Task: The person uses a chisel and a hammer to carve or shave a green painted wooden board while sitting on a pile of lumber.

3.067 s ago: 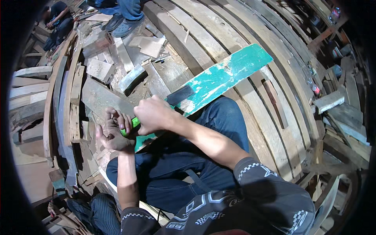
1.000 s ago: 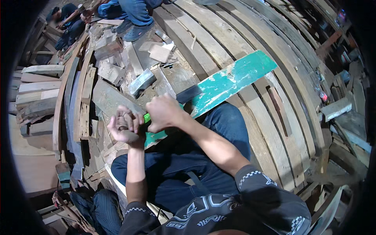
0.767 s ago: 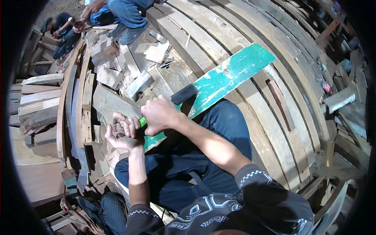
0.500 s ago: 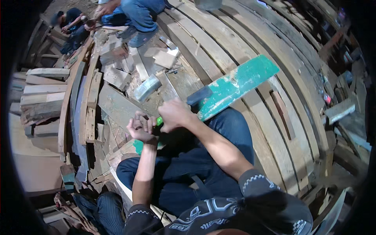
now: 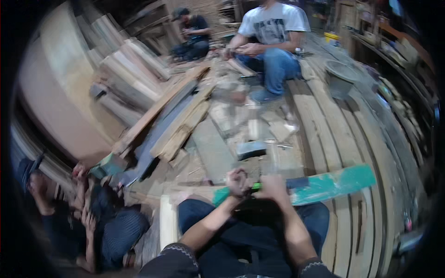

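Note:
A green-painted board (image 5: 333, 184), worn and patched with pale scrapes, lies across my lap and sticks out past my right knee. A dark block (image 5: 297, 183) rests on it beside my right hand. My right hand (image 5: 274, 188) is closed in a fist, and a small bright green piece (image 5: 256, 186) pokes out of it toward my left hand. Close by, my left hand (image 5: 239, 182) has its fingers curled, and blur hides what they hold. A grey-blue block (image 5: 251, 149) lies among wood scraps beyond my hands.
Long planks (image 5: 320, 134) form the platform on the right. Rough beams (image 5: 183, 125) run off at the left. Ahead, a person in a white shirt (image 5: 273, 28) sits near a grey bucket (image 5: 340, 76), with another person (image 5: 192, 34) farther back. Someone in dark clothes (image 5: 69, 227) sits close at the lower left.
My view has swung up and to the left, showing more of the people. Both hands stay close together over my lap with the green board.

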Demonstrator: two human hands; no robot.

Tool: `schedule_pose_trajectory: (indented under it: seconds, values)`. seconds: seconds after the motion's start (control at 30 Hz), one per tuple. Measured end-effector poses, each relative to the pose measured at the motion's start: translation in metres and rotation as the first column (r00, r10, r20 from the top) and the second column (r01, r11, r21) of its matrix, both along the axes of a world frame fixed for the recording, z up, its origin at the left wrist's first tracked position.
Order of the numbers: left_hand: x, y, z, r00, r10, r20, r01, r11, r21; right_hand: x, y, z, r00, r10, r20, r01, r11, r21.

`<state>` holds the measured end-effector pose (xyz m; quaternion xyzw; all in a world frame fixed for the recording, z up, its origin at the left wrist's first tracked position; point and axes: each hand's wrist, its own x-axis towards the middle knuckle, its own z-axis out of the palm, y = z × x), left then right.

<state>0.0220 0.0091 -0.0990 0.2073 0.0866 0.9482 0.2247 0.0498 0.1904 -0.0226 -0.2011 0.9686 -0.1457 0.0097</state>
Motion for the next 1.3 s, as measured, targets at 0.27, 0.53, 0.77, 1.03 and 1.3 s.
schedule_pose_trajectory:
  seconds: [0.27, 0.53, 0.77, 1.03, 1.3]
  values:
    - [-0.001, 0.059, 0.046, 0.909, 0.377, 0.177, -0.242, 0.824, -0.513, -0.011, 0.032, -0.006, 0.987, -0.149, 0.054, 0.152, 0.987, -0.042]
    - [0.008, 0.042, 0.045, 0.885, 0.404, 0.232, -0.243, 0.825, -0.511, -0.007, 0.012, -0.010, 0.994, -0.092, -0.053, 0.090, 0.995, -0.046]
    - [0.013, 0.046, 0.045, 0.879, 0.392, 0.271, -0.205, 0.825, -0.527, -0.003, 0.022, -0.020, 0.995, -0.092, -0.033, 0.091, 0.995, -0.038]
    - [0.002, 0.028, -0.008, 0.931, 0.362, 0.054, -0.329, 0.893, -0.308, 0.000, -0.005, 0.018, 0.999, -0.012, 0.048, 0.016, 0.995, -0.094]
    - [0.012, 0.027, 0.057, 0.877, 0.412, 0.247, -0.249, 0.830, -0.499, -0.007, 0.006, 0.019, 0.996, 0.032, 0.085, -0.027, 0.998, -0.056]
